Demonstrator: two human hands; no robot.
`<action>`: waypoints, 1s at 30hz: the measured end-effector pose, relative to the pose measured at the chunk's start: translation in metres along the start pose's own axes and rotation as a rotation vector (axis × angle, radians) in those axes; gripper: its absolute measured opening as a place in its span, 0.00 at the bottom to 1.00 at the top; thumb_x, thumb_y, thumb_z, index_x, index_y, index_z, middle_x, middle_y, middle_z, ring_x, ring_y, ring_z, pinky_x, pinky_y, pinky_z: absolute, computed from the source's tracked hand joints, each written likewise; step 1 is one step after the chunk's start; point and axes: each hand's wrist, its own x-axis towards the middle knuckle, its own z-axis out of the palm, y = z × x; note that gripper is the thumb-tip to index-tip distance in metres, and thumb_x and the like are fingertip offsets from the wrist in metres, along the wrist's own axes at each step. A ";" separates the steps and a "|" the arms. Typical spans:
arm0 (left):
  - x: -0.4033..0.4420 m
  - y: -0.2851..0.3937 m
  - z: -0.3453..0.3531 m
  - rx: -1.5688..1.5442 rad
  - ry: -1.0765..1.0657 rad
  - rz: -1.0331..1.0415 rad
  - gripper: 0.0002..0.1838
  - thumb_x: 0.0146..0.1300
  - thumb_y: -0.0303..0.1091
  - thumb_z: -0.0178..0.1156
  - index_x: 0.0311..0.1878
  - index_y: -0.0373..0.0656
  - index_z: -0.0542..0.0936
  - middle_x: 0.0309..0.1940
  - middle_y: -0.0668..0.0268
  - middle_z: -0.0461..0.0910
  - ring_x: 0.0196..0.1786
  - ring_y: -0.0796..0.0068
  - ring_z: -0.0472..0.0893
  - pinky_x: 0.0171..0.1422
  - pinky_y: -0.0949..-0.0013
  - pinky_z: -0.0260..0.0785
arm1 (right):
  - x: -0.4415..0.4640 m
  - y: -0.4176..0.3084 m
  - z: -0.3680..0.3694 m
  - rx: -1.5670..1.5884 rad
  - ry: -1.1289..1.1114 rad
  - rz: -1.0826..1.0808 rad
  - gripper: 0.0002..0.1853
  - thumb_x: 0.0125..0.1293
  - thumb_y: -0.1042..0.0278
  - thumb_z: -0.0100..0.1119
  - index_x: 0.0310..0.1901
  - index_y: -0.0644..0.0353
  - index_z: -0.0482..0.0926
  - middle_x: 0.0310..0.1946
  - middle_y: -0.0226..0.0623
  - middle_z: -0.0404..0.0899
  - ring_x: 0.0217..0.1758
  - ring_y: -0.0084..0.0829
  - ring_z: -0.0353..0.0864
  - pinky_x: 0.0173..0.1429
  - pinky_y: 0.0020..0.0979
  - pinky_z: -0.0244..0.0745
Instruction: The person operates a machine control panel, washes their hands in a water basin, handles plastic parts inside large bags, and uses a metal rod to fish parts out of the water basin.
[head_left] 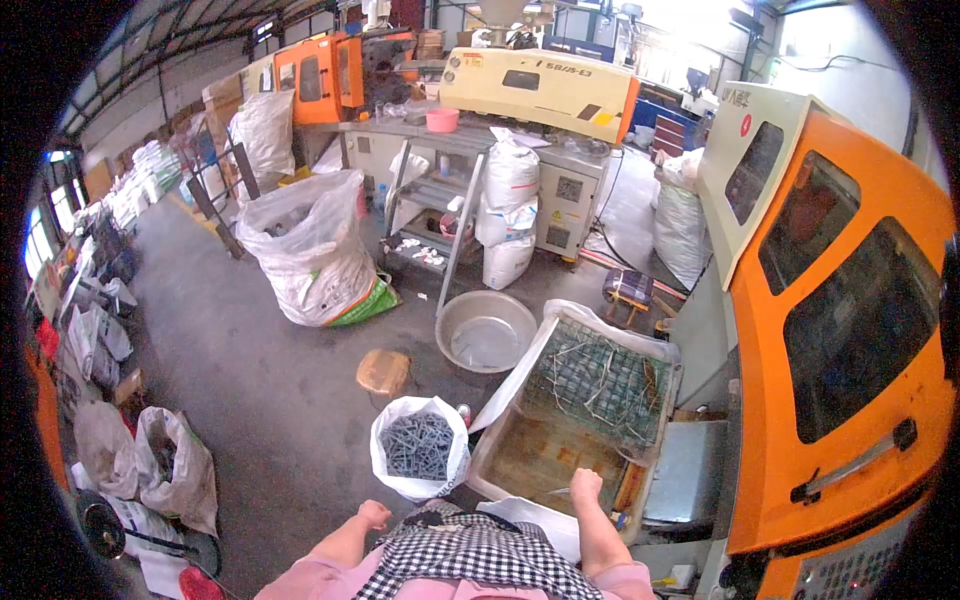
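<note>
My right hand (586, 486) is closed above the near part of a large shallow tub (480, 462) with brown-stained water or bottom. A thin, pale sliver shows at its fingers, too small to name. My left hand (375, 515) hangs at my left side with its fingers curled; whatever they may hold is hidden. Nearest to it stands a white sack (380, 465), its mouth rolled open, full of small grey plastic pieces (418, 445). Green netting-like material (590, 375) with pale thin strips across it lies in the far part of the tub.
A wide metal basin (487, 335) and a wooden stool (383, 372) stand ahead. Beyond them are a stepladder (432, 195), stacked white sacks (508, 210) and a big plastic-lined bag (315, 255). An orange machine (850, 300) rises close on my right. More bags (175, 465) lie at left.
</note>
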 end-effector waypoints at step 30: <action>-0.029 0.020 -0.017 0.082 0.001 0.074 0.13 0.48 0.41 0.52 0.32 0.44 0.79 0.18 0.63 0.78 0.20 0.76 0.77 0.31 0.73 0.71 | 0.002 -0.009 0.003 0.006 0.017 -0.004 0.09 0.51 0.68 0.48 0.26 0.57 0.80 0.28 0.40 0.78 0.34 0.36 0.79 0.36 0.34 0.74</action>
